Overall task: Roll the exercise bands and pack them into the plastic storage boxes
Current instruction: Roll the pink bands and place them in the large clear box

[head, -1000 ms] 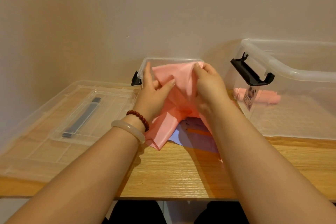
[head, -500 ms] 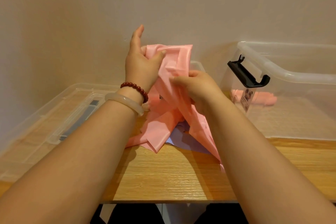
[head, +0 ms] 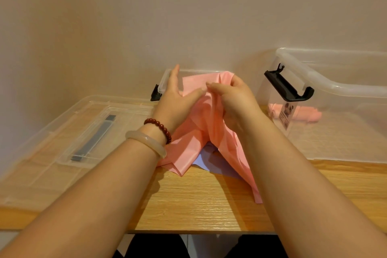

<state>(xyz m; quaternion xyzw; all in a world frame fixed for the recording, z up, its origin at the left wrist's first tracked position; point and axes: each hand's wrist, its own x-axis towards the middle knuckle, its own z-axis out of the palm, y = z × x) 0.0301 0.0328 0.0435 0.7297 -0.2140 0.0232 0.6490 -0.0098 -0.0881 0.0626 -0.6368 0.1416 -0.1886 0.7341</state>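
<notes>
A pink exercise band [head: 196,142] hangs in loose folds from both my hands down to the wooden table [head: 199,201]. My left hand [head: 176,98] pinches its upper edge between thumb and fingers, with the fingers stretched upward. My right hand [head: 234,96] grips the bunched top of the band. A purple band [head: 217,165] lies flat under the pink one. Behind my hands stands a small clear storage box [head: 164,81]. A larger clear storage box [head: 335,88] at the right holds a rolled pink band [head: 305,115].
A clear lid [head: 83,132] with a dark handle strip lies flat on the table at the left, on a larger clear lid. The large box has a black latch [head: 287,88] sticking out toward my hands. A wall rises directly behind the table.
Both hands have come down with the pink band from a raised position to just in front of the small box. My hands are closer together on its top edge.
</notes>
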